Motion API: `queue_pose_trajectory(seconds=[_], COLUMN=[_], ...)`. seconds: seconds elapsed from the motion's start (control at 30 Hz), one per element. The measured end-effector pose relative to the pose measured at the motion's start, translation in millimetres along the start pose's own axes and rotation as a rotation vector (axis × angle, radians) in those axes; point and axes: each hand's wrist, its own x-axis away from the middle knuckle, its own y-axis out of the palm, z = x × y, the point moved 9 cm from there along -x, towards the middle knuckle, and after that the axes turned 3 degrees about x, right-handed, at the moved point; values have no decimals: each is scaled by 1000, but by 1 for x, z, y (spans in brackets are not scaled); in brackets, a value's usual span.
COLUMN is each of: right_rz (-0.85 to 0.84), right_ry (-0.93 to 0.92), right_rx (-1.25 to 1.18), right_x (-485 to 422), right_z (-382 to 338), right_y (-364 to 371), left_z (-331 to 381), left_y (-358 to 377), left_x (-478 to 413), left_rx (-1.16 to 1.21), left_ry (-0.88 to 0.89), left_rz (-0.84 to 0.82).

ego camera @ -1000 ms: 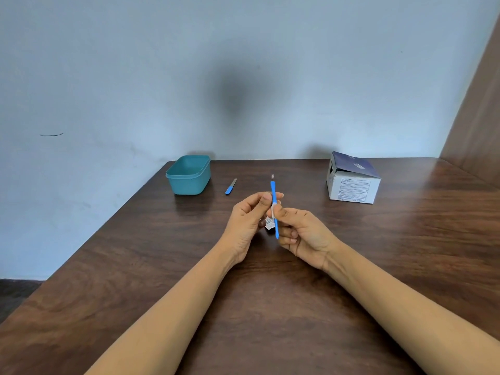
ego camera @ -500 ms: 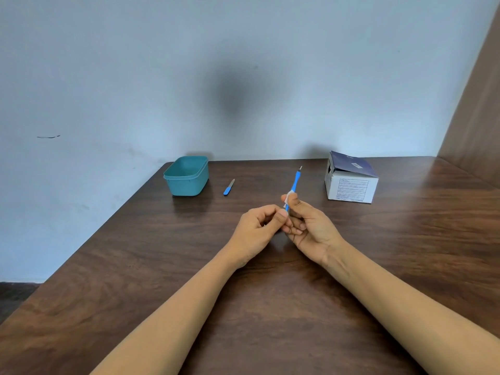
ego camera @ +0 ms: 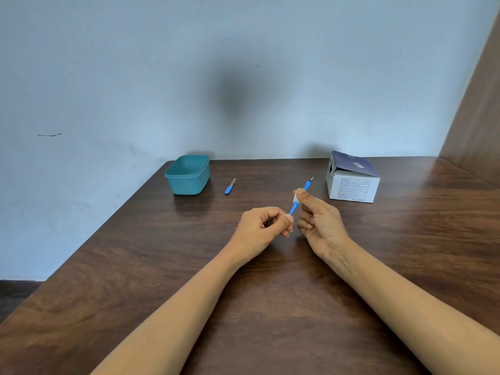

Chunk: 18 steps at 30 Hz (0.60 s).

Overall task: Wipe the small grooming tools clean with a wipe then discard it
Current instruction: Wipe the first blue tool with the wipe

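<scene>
A thin blue grooming tool (ego camera: 293, 207) with a small metal tip slants up to the right above the middle of the table. My left hand (ego camera: 263, 230) pinches its lower end. My right hand (ego camera: 319, 221) grips a small white wipe (ego camera: 296, 196), folded around the tool's shaft about halfway up. A second, shorter blue tool (ego camera: 230, 186) with a metal blade lies flat on the table, farther back and to the left, apart from both hands.
A teal plastic tub (ego camera: 188, 175) stands open at the back left of the dark wooden table (ego camera: 270, 307). A white and navy cardboard box (ego camera: 351, 178) with its flap torn open sits at the back right. A wooden panel rises on the far right.
The tool has tilted from upright to slanting right. My right hand has slid the wipe up the shaft, away from my left hand, which now holds the lower end.
</scene>
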Motion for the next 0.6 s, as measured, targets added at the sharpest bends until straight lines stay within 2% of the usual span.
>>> queue_pose_trajectory(seconds=[0.23, 0.6], right_rz=[89, 102], right_ry=[27, 77], right_rx=[-13, -9], right_x=[-7, -14], right_z=[-4, -2], right_y=[-13, -19], left_z=[-5, -5], left_y=[3, 4], left_x=[0, 0], left_rx=[-17, -30], left_ry=[-23, -25], left_rz=[-25, -30])
